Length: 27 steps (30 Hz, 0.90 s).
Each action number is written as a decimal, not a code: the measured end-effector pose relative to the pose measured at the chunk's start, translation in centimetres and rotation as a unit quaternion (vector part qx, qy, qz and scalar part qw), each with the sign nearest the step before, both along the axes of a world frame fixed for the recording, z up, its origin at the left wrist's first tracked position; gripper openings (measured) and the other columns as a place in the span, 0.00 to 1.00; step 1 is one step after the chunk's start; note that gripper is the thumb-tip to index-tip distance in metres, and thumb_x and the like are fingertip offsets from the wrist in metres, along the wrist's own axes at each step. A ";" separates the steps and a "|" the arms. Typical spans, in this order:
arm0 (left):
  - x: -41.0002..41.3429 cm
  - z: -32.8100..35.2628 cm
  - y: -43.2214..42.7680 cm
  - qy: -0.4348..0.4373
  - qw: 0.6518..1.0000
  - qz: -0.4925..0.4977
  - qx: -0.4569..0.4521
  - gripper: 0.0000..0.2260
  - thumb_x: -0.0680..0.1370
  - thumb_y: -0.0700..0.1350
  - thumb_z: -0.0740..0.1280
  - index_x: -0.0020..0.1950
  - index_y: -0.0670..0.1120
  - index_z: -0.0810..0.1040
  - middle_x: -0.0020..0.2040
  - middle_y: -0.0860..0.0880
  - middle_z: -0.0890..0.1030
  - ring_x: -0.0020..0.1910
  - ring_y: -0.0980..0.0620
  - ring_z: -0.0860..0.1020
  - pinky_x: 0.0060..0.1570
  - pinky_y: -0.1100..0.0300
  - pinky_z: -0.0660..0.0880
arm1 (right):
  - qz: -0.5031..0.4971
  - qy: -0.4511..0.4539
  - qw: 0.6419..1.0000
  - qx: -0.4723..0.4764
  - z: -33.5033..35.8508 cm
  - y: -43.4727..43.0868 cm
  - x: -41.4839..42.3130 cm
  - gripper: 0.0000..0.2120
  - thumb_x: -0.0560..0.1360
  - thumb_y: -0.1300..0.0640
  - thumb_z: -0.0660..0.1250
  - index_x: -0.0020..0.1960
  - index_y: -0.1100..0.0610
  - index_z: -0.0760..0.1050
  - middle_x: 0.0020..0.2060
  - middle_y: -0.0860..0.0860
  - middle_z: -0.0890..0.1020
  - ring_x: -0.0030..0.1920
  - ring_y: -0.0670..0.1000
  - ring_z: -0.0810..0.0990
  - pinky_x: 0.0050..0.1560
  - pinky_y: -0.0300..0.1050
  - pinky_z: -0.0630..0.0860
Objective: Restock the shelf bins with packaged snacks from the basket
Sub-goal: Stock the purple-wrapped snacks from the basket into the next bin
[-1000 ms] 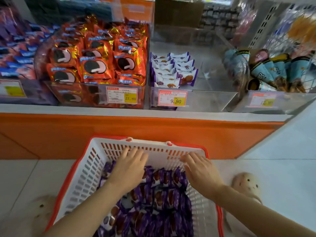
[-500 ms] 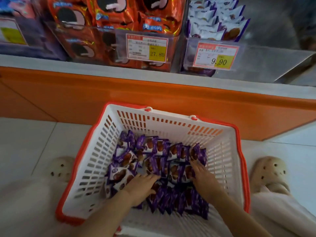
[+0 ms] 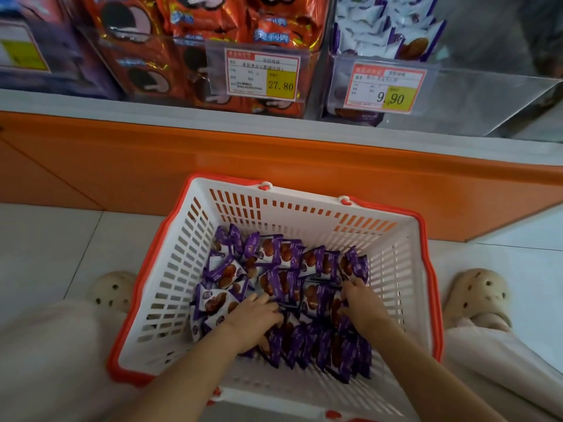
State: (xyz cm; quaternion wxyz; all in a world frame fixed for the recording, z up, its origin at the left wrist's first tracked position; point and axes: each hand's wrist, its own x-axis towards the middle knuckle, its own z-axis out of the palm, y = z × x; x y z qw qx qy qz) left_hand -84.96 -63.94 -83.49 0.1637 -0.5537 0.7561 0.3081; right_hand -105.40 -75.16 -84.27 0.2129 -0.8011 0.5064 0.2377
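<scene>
1. Setting: a pale tiled floor (image 3: 54, 239) meets the orange shelf base (image 3: 274, 159), above which a grey ledge carries clear acrylic shelf bins.
2. Left bin (image 3: 100, 53): filled with orange foil cookie packs (image 3: 213, 22). A price tag (image 3: 262, 75) on its front reads 27.80.
3. Right bin (image 3: 487, 99): holds white-and-purple snack packs (image 3: 380, 28) at its left side only. Its price tag (image 3: 388, 88) reads 9.90.
4. Basket (image 3: 304, 214): white slotted plastic with an orange-red rim. It stands on the floor just in front of the shelf base, between the person's feet.
5. Purple snack packets (image 3: 283, 260): these lie in the bottom of the basket, loosely heaped at the far left and standing on edge in rows toward the near side.
6. Left hand (image 3: 254, 319): reaches down into the basket, with its fingers curled into the pile, gripping packets near the middle.
7. Right hand (image 3: 361, 306): also inside the basket, just right of the left hand. Its fingers are bent over the end of a packet row and clasp it, and packets sit between the two hands.
8. Feet: a beige perforated clog (image 3: 111, 289) lies left of the basket and another clog (image 3: 475, 295) lies right of it, each below a pale trouser leg (image 3: 45, 345).
</scene>
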 end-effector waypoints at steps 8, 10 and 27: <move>0.1 2.8 0.6 0.019 0.989 0.126 -0.068 0.18 0.78 0.55 0.64 0.62 0.47 0.67 0.58 0.49 0.74 0.58 0.50 0.72 0.59 0.56 0.65 | -0.058 -0.039 0.998 -0.006 2.7 1.3 -0.5 0.22 0.76 0.63 0.65 0.66 0.57 0.61 0.52 0.54 0.79 0.51 0.53 0.78 0.48 0.46 0.76; 0.0 3.9 0.8 0.019 0.981 0.166 -0.095 0.14 0.78 0.56 0.63 0.55 0.49 0.65 0.47 0.52 0.73 0.46 0.52 0.73 0.51 0.57 0.66 | -0.082 -0.079 0.993 0.002 3.5 1.7 -1.1 0.19 0.76 0.64 0.64 0.64 0.55 0.63 0.54 0.53 0.79 0.51 0.53 0.78 0.48 0.44 0.76; -3.1 12.2 -2.1 0.226 0.843 0.418 -0.251 0.20 0.77 0.60 0.63 0.65 0.53 0.66 0.60 0.58 0.75 0.56 0.62 0.75 0.52 0.66 0.75 | -0.402 -0.514 0.730 0.200 16.3 0.2 -0.5 0.13 0.73 0.62 0.70 0.55 0.58 0.71 0.51 0.56 0.80 0.50 0.52 0.82 0.44 0.39 0.81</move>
